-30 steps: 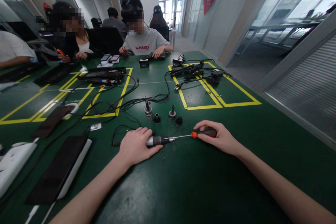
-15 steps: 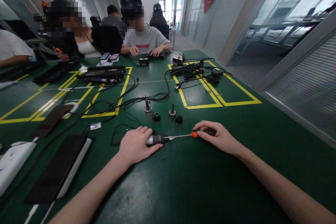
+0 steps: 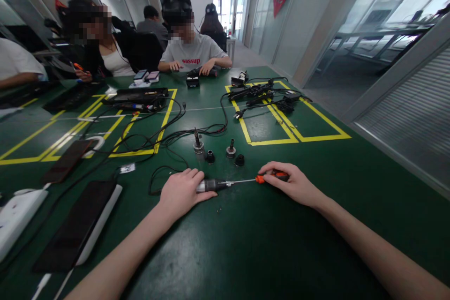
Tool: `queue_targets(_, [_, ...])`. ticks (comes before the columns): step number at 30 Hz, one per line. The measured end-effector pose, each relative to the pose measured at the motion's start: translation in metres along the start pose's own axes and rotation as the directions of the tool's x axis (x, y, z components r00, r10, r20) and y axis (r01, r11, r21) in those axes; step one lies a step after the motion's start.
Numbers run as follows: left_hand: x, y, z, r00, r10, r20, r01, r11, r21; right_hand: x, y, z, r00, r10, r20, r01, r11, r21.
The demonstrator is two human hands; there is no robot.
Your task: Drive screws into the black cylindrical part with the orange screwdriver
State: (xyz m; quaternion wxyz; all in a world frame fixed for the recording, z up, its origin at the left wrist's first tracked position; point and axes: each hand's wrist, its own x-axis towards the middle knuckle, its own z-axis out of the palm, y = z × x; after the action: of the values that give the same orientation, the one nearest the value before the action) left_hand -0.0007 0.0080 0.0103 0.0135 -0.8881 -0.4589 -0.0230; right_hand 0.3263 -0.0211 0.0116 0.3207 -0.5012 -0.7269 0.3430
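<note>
My left hand (image 3: 181, 192) is wrapped round a silver and black cylindrical device (image 3: 211, 185), lying on its side on the table. A thin cord runs near its hidden rear end. In my right hand (image 3: 293, 183) is a screwdriver (image 3: 260, 179) with an orange and black handle, pinched between thumb and fingers. Its shaft points left, and the tip meets the device's narrow front end. Just beyond stand a metal spindle part (image 3: 198, 146), a shorter metal part (image 3: 231, 150), and two black caps (image 3: 210, 157) (image 3: 239, 161). Tiny dark specks (image 3: 219, 210) lie nearer me.
Black cables (image 3: 207, 129) cross the green table behind the parts. Bundled cords and plugs (image 3: 260, 93) lie by yellow tape at the right. Phones (image 3: 75, 225) and a white power strip (image 3: 21, 218) lie at left. Across the table, a co-worker (image 3: 193, 49) handles a dark object.
The screwdriver handle has turned in my right hand, so more orange shows on it. My left hand and the device stay in place. The co-worker's hands opposite have shifted slightly.
</note>
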Motion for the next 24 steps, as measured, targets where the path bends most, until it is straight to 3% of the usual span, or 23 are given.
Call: queue_targets(24, [0.000, 0.009, -0.010, 0.998, -0.055, 0.012, 0.055, 0.998, -0.007, 0.001, -0.001, -0.001, 0.999, -0.004, 0.043, 0.005, 1.000, -0.027])
